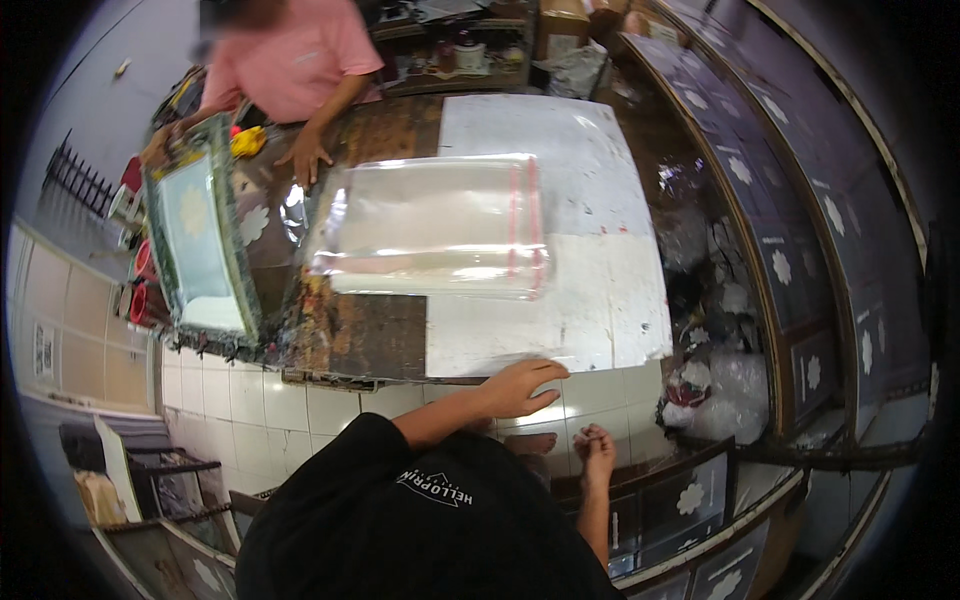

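Observation:
My left hand [522, 389] is at the near edge of the table, its fingers stretched out and apart, with nothing visible in it. To the right, off the table, my right hand [597, 452] is raised with its fingers curled together; whatever they might hold is too small to make out. Beyond my left hand lies a stack of clear plastic bags [430, 215] with red stripes along the right end. It rests partly on white sheets [600, 300] and partly on the stained wooden tabletop [380, 335].
Across the table, a person in a pink shirt [290, 70] steadies a tilted printing screen [200, 240] and spreads one hand near the bags. Racks [780, 250] holding dark sheets with white flower shapes line the right. Crumpled plastic [735, 380] sits below them. A yellow cloth [248, 141] lies far left.

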Tool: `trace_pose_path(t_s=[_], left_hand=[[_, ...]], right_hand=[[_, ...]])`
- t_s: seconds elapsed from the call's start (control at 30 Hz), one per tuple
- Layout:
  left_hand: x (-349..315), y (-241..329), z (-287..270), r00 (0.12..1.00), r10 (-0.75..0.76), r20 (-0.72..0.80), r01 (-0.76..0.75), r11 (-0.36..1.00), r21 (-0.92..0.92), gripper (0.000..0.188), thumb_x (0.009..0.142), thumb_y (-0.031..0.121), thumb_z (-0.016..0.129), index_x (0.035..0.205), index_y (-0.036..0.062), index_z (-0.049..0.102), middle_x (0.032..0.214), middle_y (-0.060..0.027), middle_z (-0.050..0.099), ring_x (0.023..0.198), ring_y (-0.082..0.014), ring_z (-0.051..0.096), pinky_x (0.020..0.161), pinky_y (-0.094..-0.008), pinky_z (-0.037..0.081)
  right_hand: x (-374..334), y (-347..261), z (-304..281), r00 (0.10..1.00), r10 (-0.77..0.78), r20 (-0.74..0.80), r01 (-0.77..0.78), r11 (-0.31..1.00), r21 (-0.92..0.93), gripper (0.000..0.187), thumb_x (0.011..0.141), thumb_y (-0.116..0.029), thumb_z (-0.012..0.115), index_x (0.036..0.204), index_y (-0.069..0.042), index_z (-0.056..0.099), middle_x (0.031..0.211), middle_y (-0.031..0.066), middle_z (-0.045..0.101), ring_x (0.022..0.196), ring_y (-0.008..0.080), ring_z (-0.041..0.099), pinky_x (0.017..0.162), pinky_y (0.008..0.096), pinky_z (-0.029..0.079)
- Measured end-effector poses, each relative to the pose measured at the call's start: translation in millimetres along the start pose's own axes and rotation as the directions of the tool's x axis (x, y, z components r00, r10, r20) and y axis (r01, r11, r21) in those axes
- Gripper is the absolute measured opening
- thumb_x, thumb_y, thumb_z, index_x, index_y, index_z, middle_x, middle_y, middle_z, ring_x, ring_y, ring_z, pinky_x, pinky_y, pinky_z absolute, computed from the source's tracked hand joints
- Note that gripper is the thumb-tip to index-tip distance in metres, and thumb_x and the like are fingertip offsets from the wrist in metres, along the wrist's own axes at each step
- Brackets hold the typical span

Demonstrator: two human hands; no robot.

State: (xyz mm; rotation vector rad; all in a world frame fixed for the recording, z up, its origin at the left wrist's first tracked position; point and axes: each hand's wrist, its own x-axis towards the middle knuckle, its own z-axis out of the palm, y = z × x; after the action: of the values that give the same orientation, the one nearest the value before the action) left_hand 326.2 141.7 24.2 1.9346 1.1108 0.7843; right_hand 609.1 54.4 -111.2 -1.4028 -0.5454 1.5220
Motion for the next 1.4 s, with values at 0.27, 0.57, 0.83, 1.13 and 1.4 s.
trace_pose_path(t_s=[0.27, 0.57, 0.83, 1.13, 1.4], left_hand=[[-136.9, -12.2, -72.3, 0.922, -0.275, -0.272, 0.292, 0.956, 0.024, 0.035, 0.093, 0.014, 0.064, 0.126, 0.0023, 0.061, 0.127, -0.0170, 0.062, 0.117, -0.0348, 0.060, 0.099, -0.0399, 0.049], [-158.3, -12.3, -157.5, 0.716, 0.001, -0.699, 0.393, 0.826, 0.405, 0.060, 0.082, 0.014, 0.072, 0.137, 0.0010, 0.052, 0.140, -0.0224, 0.051, 0.127, -0.0404, 0.050, 0.106, -0.0504, 0.041], [-123.5, -35.4, -215.8, 0.854, -0.038, -0.518, 0.493, 0.376, 0.785, 0.084, 0.079, 0.019, 0.077, 0.151, 0.0072, 0.035, 0.154, -0.0202, 0.035, 0.145, -0.0418, 0.029, 0.116, -0.0639, 0.022], [-72.1, -32.8, -149.2, 0.975, 0.116, -0.190, 0.106, 0.509, 0.854, 0.044, 0.090, 0.014, 0.060, 0.132, 0.0022, 0.057, 0.144, -0.0149, 0.053, 0.139, -0.0356, 0.043, 0.116, -0.0678, 0.021], [-52.9, 42.0, -55.6, 0.957, 0.237, 0.165, -0.283, 0.653, 0.702, 0.048, 0.087, 0.016, 0.060, 0.133, 0.0025, 0.057, 0.145, -0.0150, 0.052, 0.139, -0.0361, 0.042, 0.114, -0.0706, 0.021]], right_hand=[[-8.2, 55.4, 46.6, 0.965, 0.243, 0.097, -0.211, 0.943, -0.256, 0.017, 0.102, -0.017, 0.054, 0.116, -0.008, 0.059, 0.106, 0.0076, 0.066, 0.091, 0.0208, 0.068, 0.078, 0.0337, 0.055], [4.4, 27.8, 51.4, 0.984, 0.160, 0.082, -0.127, 0.941, -0.315, 0.019, 0.101, -0.017, 0.055, 0.117, -0.008, 0.060, 0.108, 0.0076, 0.066, 0.093, 0.0208, 0.068, 0.080, 0.0335, 0.054], [-16.2, 39.5, 40.9, 0.984, 0.173, 0.041, -0.151, 0.937, -0.314, 0.022, 0.103, -0.017, 0.054, 0.121, -0.007, 0.058, 0.110, 0.0076, 0.066, 0.092, 0.0190, 0.069, 0.079, 0.0309, 0.055], [-47.4, 4.4, 63.5, 0.993, 0.101, 0.059, -0.097, 0.993, -0.068, 0.031, 0.102, -0.019, 0.057, 0.128, -0.002, 0.055, 0.118, 0.0134, 0.064, 0.102, 0.0240, 0.067, 0.086, 0.0353, 0.056], [-61.5, -140.7, 127.0, 0.797, -0.276, 0.537, 0.029, 0.906, 0.422, 0.059, 0.098, -0.039, 0.063, 0.143, -0.006, 0.044, 0.151, 0.0159, 0.039, 0.135, 0.0370, 0.046, 0.107, 0.0535, 0.044]])
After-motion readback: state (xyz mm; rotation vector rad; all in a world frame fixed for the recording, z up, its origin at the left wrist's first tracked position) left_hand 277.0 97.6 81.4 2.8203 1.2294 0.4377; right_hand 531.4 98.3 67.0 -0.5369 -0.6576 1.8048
